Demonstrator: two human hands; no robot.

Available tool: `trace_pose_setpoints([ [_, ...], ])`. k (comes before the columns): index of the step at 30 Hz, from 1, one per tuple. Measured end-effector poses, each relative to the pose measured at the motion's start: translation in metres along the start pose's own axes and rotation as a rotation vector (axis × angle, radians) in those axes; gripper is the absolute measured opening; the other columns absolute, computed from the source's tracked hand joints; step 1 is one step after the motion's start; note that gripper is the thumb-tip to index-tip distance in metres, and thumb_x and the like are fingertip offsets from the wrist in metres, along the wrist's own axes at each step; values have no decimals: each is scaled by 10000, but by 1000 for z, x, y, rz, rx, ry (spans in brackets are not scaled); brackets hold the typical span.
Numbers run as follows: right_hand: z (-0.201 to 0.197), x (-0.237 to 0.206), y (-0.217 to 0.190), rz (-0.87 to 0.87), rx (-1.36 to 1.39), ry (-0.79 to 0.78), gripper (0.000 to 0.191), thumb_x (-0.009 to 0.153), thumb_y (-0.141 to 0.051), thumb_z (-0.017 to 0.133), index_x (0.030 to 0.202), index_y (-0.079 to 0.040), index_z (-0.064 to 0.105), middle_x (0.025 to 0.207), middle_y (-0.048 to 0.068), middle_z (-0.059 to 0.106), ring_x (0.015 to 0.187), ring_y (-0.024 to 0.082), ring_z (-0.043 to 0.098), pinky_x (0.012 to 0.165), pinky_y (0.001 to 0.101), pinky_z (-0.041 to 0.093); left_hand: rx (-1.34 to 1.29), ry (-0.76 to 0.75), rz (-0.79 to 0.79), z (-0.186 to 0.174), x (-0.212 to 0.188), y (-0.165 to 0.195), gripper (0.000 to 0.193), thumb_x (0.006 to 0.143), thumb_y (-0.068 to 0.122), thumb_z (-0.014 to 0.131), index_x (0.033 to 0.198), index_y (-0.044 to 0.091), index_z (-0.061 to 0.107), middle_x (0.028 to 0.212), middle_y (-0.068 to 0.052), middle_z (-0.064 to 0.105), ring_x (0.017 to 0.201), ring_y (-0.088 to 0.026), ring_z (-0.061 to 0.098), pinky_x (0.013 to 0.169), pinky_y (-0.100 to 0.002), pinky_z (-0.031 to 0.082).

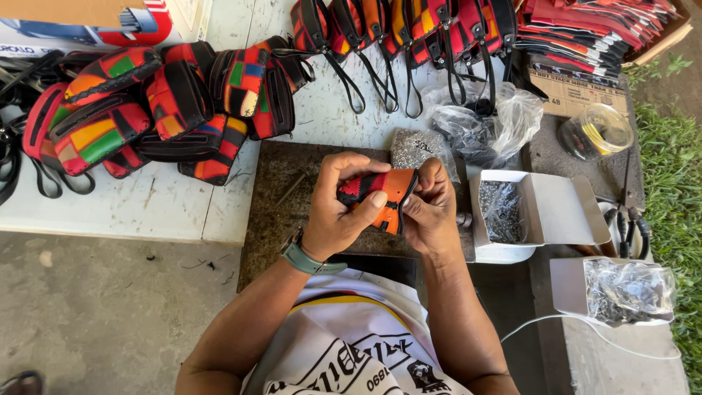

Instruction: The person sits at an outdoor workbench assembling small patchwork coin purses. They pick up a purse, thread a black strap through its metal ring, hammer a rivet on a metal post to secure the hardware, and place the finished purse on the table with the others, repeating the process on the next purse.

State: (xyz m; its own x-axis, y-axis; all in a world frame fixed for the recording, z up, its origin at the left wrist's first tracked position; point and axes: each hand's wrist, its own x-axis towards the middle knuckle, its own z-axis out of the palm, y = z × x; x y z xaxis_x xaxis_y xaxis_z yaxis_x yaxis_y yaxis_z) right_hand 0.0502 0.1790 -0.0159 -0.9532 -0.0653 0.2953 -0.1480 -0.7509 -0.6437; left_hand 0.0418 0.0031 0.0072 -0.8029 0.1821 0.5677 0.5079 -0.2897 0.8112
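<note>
Cardboard box w/ red and blue print sits top left, brown carton w/ a pale label top right under stacked red packs. Two open white boxes of small metal bits on the right, rivets prob, too small to tell. Both hands over the dark work slab: left hand wraps the orange-red pouch, thumb on top; right hand pinches its black edge. Finished pouches piled left.

White worktable with a dark slab

The white table bears a pile of patchwork pouches at upper left, a dark work slab at centre, and 2 open boxes of small metal parts at right.
</note>
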Motion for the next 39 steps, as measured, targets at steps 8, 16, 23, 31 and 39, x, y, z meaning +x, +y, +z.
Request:
trace_pose_setpoints([
  [8,8,3,-14,-50,-133,31,332,889,76,720,1103,-75,515,942,83,673,857,137,675,775,264,548,424,33,167,-1,9,13,420,920,64,782,1274,30,560,1233,-140,678,1126,-269,692,998,-372,560],
  [16,26,20,-15,-250,-583,-66,351,973,177,676,1192,-48,518,1045,55,639,953,113,639,887,265,545,492,56,352,-12,28,5,481,970,130,789,1349,59,501,1330,-169,641,1201,-329,657,1061,-377,529],
  [23,-13,129,-13,-252,-1188,-179,424,959,105,712,1294,-11,480,1020,92,662,942,158,663,851,308,551,637,180,214,-64,19,16,484,1030,197,701,1417,-6,492,1392,-205,606,1325,-359,597,1175,-438,450],
  [31,-62,145,38,131,-1576,-15,527,828,-34,716,1312,-35,508,1050,176,751,917,310,751,797,397,580,702,195,27,-89,-4,2,395,992,189,722,1300,-16,586,1190,-167,725,1121,-293,717,960,-382,554],
  [39,27,106,39,-231,-1590,-267,846,802,-13,827,1524,-8,386,1456,270,552,1266,412,582,1055,443,495,717,293,21,-103,-8,3,360,964,198,761,1237,7,624,1094,-137,759,1028,-254,752,891,-348,577],
])
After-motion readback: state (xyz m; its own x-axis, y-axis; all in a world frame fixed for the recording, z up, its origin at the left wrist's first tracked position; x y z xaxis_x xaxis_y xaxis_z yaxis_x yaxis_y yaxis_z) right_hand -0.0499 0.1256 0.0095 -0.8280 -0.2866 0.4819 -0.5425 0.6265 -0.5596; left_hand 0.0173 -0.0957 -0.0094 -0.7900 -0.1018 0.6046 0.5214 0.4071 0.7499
